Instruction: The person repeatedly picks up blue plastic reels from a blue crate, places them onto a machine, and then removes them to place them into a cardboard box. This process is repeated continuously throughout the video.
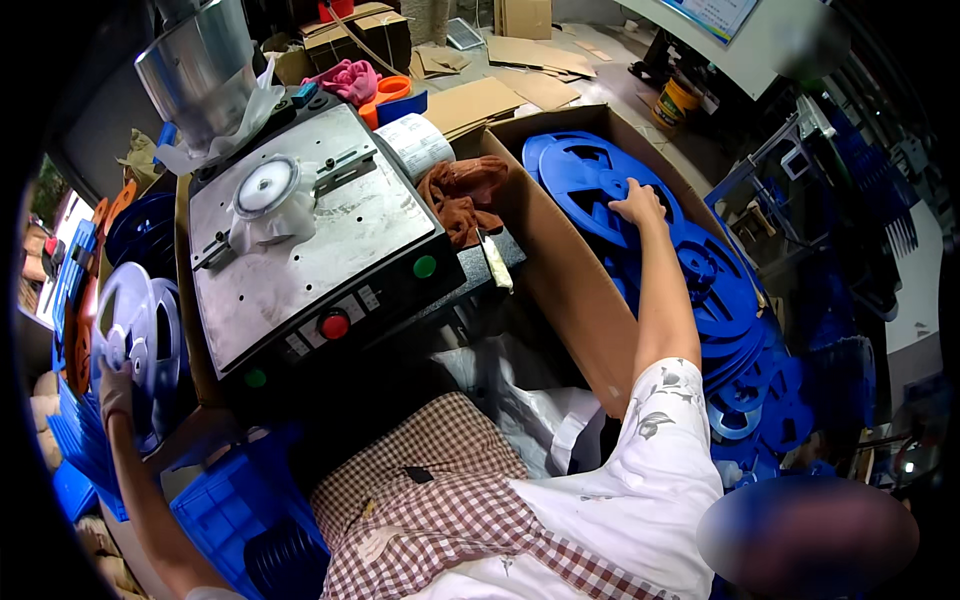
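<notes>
- Label roll (418, 148), one, at 11 o'clock from the view's centre: print unreadable.
- Sign (712, 12), one, at 1 o'clock: lettering too small.
- Machine (330, 235), at 10 o'clock: one red button (334, 324), two green buttons (425, 266).
- Blue reels (575, 180), at 2 o'clock, overlapping, uncountable, in one carton (565, 285); right hand (641, 206) on one, fingers half spread, grip unclear.
- Pale reel (135, 305), at 9 o'clock: left hand (115, 390) against it; cannot tell if its fingers grip.

Arms (664, 305) wide apart, right grip (641, 205) farther forward
</notes>
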Available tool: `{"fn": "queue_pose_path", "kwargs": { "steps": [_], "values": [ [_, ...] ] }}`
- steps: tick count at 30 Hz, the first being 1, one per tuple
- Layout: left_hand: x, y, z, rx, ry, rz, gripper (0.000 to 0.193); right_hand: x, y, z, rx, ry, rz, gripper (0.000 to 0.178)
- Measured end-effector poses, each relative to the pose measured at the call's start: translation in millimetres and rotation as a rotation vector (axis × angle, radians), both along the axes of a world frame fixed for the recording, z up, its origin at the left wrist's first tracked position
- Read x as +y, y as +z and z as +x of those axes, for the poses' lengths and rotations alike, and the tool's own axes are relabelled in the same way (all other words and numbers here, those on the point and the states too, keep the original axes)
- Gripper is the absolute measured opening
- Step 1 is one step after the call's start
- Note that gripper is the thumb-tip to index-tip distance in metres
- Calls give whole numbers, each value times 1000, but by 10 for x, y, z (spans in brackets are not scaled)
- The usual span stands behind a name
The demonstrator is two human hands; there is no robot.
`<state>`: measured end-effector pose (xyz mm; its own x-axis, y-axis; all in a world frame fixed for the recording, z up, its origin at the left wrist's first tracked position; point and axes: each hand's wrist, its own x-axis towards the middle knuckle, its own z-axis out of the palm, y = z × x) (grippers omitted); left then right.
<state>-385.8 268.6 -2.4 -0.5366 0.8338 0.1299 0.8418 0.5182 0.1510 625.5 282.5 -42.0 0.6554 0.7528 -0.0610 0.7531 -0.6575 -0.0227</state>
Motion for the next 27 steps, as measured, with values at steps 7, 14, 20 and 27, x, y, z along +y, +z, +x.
{"fn": "queue_pose_path", "kwargs": {
  "steps": [7, 14, 20, 27],
  "values": [
    [-742, 693, 1137, -533, -405, 727, 60, -637, 337, 61, -2, 55, 429, 65],
    [-1918, 689, 3444, -1166, -798, 607, 53, -1300, 1017, -2125, 963, 1022, 967, 59],
    [-2457, 258, 4380, -1798, -847, 323, 48, -2068, 1134, -3489, 633, 1523, 831, 72],
    [-2591, -145, 4245, -2018, -599, 425, 42, -2434, 865, -4054, 1005, 1264, 556, 66]
  ]
}}
